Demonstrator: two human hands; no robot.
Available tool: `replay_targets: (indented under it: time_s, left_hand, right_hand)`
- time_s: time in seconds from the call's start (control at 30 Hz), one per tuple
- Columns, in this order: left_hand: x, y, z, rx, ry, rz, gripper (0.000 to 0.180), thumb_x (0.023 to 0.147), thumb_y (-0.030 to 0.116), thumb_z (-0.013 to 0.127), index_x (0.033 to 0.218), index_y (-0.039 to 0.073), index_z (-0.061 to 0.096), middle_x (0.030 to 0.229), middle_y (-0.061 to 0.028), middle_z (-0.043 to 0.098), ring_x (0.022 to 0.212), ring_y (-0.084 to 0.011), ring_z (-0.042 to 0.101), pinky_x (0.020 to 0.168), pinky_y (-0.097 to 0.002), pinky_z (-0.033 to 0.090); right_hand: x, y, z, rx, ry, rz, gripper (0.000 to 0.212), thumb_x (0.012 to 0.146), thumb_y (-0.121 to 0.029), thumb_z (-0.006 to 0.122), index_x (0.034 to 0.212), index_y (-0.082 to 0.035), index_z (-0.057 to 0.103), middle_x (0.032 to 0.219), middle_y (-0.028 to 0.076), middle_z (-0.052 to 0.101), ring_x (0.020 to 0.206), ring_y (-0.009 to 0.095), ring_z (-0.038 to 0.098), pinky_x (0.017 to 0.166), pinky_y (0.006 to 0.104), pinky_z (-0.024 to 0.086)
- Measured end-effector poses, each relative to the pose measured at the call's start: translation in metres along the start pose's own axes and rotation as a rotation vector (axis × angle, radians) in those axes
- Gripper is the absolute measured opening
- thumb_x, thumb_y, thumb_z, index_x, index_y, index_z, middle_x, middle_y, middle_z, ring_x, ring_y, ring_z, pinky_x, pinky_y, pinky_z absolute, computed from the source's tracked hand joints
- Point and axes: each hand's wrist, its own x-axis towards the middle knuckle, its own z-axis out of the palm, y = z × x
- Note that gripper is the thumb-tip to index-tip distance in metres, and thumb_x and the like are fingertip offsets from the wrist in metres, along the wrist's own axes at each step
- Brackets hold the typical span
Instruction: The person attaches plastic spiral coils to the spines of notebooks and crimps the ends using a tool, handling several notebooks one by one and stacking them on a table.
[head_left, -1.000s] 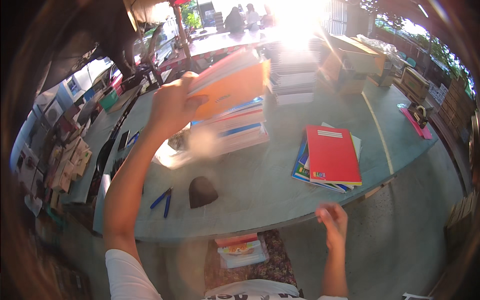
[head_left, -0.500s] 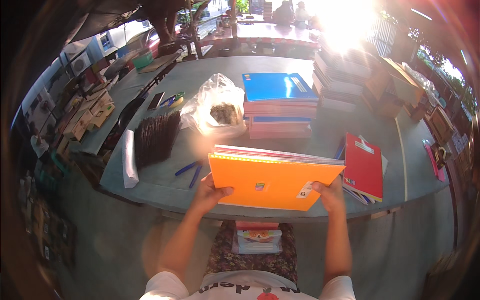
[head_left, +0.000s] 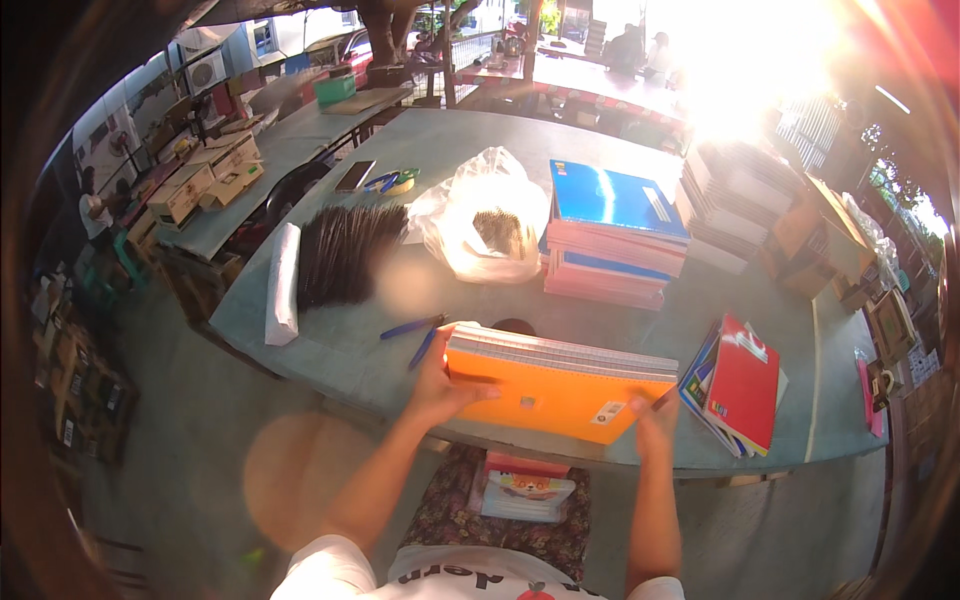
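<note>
A stack of notebooks with an orange cover (head_left: 560, 395) is held upright on its long edge near the front of the table, its page edges facing up. My left hand (head_left: 447, 385) grips the left end, thumb across the orange cover. The right end is gripped by my right hand (head_left: 655, 415), its thumb on the cover beside a white label; its other fingers are hidden behind. Just right of it lies a loose pile of notebooks topped by a red notebook (head_left: 742, 385). Blue-handled pliers (head_left: 425, 335) lie by my left hand.
Behind stands a pile of notebooks with a blue cover (head_left: 615, 200), beside a clear plastic bag (head_left: 480, 220). Dark thin wires (head_left: 345, 255) and a white roll (head_left: 283, 285) lie left. Tall notebook stacks (head_left: 735, 200) and cardboard boxes (head_left: 820, 235) stand back right.
The view has swung, so the table's things sit farther right or lower. The orange-covered stack has tipped more upright, showing more page edges; both hands still hold it.
</note>
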Motion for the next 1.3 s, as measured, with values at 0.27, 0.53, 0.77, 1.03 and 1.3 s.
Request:
replay_targets:
  time_s: [0.27, 0.53, 0.77, 1.03, 1.3]
  left_hand:
    - [0.006, 0.02, -0.001, 0.61, -0.052, 0.6, 0.062, 0.063, 0.008, 0.083, 0.12, 0.011, 0.057, 0.125, -0.0147, 0.046, 0.116, -0.0269, 0.046, 0.093, -0.0384, 0.043]
    - [0.008, 0.035, 0.007, 0.696, -0.056, 0.62, 0.038, 0.064, 0.007, 0.08, 0.1, 0.009, 0.068, 0.118, -0.016, 0.05, 0.098, -0.0269, 0.056, 0.081, -0.0357, 0.048]
    - [0.006, 0.041, 0.008, 0.75, -0.069, 0.61, 0.038, 0.066, 0.007, 0.079, 0.102, 0.008, 0.066, 0.102, -0.014, 0.057, 0.095, -0.0263, 0.057, 0.078, -0.0353, 0.049]
    - [-0.005, 0.037, 0.006, 0.218, 0.043, 0.24, 0.051, 0.062, 0.015, 0.085, 0.106, 0.004, 0.062, 0.108, -0.0087, 0.057, 0.1, -0.0189, 0.056, 0.08, -0.0325, 0.05]
    - [0.003, 0.003, 0.012, 0.253, -0.067, -0.025, 0.041, 0.064, 0.011, 0.084, 0.099, 0.001, 0.066, 0.09, -0.005, 0.069, 0.083, -0.0105, 0.063, 0.076, -0.028, 0.051]
  right_hand:
    - [0.01, -0.015, -0.006, -0.059, 0.03, 0.04, 0.045, 0.088, -0.04, 0.057, 0.106, 0.0, 0.057, 0.1, 0.008, 0.058, 0.096, 0.015, 0.055, 0.084, 0.0304, 0.042]
    - [0.021, -0.043, 0.014, 0.017, -0.025, 0.0, 0.032, 0.09, -0.028, 0.053, 0.105, -0.001, 0.059, 0.09, 0.009, 0.063, 0.085, 0.015, 0.06, 0.076, 0.0261, 0.046]
    - [0.013, -0.027, 0.009, -0.097, -0.044, -0.166, 0.073, 0.062, -0.039, 0.081, 0.119, -0.003, 0.054, 0.09, 0.008, 0.064, 0.083, 0.015, 0.062, 0.074, 0.0279, 0.05]
    - [0.002, -0.02, 0.005, -0.1, 0.044, -0.012, 0.065, 0.052, -0.028, 0.086, 0.105, -0.004, 0.057, 0.085, 0.005, 0.062, 0.077, 0.015, 0.061, 0.071, 0.027, 0.05]
    - [0.017, -0.008, -0.009, -0.072, 0.02, -0.084, 0.047, 0.056, -0.002, 0.078, 0.099, 0.0, 0.06, 0.088, 0.007, 0.065, 0.071, 0.015, 0.063, 0.067, 0.0274, 0.052]
